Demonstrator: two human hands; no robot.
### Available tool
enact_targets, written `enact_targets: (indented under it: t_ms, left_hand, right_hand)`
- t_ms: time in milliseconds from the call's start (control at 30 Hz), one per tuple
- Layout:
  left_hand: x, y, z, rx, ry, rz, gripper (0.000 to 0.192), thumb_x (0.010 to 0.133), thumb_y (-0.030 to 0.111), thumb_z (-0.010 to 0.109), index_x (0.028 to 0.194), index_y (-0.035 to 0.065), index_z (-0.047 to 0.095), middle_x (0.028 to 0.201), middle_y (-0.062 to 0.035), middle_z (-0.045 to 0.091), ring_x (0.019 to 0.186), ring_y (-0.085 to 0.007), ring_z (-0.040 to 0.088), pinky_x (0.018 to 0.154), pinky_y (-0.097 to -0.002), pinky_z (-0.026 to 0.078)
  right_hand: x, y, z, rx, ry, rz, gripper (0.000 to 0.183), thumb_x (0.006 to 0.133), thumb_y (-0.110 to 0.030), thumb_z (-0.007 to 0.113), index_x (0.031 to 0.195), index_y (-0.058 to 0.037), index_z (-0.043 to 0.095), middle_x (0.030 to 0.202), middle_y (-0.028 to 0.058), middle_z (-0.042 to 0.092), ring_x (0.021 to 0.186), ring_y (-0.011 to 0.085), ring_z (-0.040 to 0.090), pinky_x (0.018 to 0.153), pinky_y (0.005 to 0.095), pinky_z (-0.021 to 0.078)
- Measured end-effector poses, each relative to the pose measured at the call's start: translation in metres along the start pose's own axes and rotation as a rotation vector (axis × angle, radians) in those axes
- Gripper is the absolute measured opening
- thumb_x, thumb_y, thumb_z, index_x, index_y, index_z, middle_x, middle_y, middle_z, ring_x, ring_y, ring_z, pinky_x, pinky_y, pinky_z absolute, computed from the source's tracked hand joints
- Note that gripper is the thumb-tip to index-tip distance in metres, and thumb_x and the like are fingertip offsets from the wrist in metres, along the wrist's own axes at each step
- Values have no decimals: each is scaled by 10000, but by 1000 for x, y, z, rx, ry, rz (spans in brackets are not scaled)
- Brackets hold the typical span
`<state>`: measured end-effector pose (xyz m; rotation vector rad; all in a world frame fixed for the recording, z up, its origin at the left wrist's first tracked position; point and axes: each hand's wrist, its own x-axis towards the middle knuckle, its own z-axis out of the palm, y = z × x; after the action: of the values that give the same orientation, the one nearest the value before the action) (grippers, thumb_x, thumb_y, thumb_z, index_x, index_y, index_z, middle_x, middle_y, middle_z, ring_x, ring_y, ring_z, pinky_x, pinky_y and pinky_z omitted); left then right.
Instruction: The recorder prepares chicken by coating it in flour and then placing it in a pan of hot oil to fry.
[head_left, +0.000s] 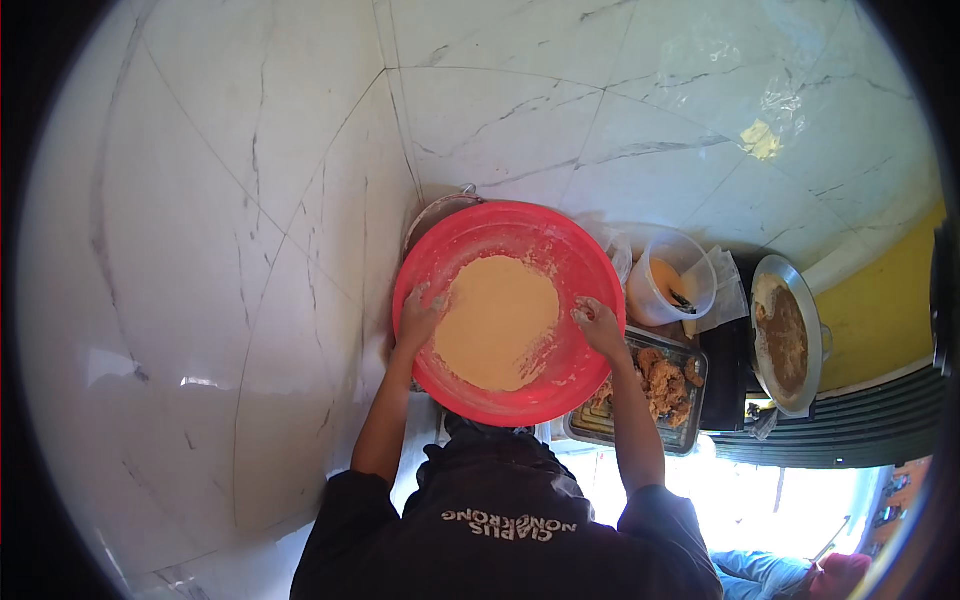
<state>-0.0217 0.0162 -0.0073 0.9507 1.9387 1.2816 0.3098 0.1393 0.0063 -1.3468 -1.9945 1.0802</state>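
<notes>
A large red plastic basin (510, 409) sits in front of me, with a wide heap of pale yellow flour (499, 322) inside it. Flour dust coats the inner wall. My left hand (420, 316) is over the basin's left inner side, at the edge of the heap, with thumb and fingers apart and nothing seen in them. On the opposite side, my right hand (598, 324) is over the inner wall with its fingers curled and whitened by flour. Whether those curled fingers hold anything is hidden.
Right of the basin are a clear plastic tub (671, 277) of orange batter and a tray (701, 397) of fried pieces (664, 386). Farther right, a metal pan (814, 360) contains brown frothy oil. Marbled tile walls (315, 225) rise at left and behind. Another person's legs (769, 574) show lower right.
</notes>
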Motion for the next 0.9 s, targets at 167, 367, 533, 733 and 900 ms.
enact_targets:
  t_ms: [167,367,533,733,900]
  left_hand:
    - [-36,17,-4,-110,122,132,323,845,107,554,1135,-35,543,1120,-166,585,1054,-248,561,897,-328,442]
    - [-84,17,-14,-72,336,254,237,866,102,544,1062,-28,564,1028,-130,591,933,-182,572,814,-296,455]
    - [-135,-3,1,-155,692,249,245,909,167,501,1071,-12,542,924,-83,552,847,-157,524,767,-273,424]
    - [-204,-146,38,-197,747,-167,273,921,237,487,1065,6,518,855,-58,540,759,-140,516,660,-261,422]
    - [-255,-148,105,-90,75,-578,351,924,308,473,1155,45,490,912,-83,612,668,-144,569,573,-291,462]
  right_hand:
    - [-39,-43,8,-112,98,-86,242,810,-102,603,1024,9,597,890,179,651,816,272,648,709,334,497]
    - [-92,-53,12,-74,168,-159,107,820,-50,584,886,22,625,844,168,648,775,297,649,659,326,506]
    - [-128,-48,3,-23,256,-320,102,821,-46,575,880,21,625,838,169,640,781,301,640,672,339,505]
    - [-166,-23,-32,48,208,-222,85,850,-43,530,873,16,587,810,159,618,753,295,625,665,342,495]
    - [-214,58,-72,289,77,44,134,893,-121,530,889,13,525,806,105,633,726,173,626,640,294,489]
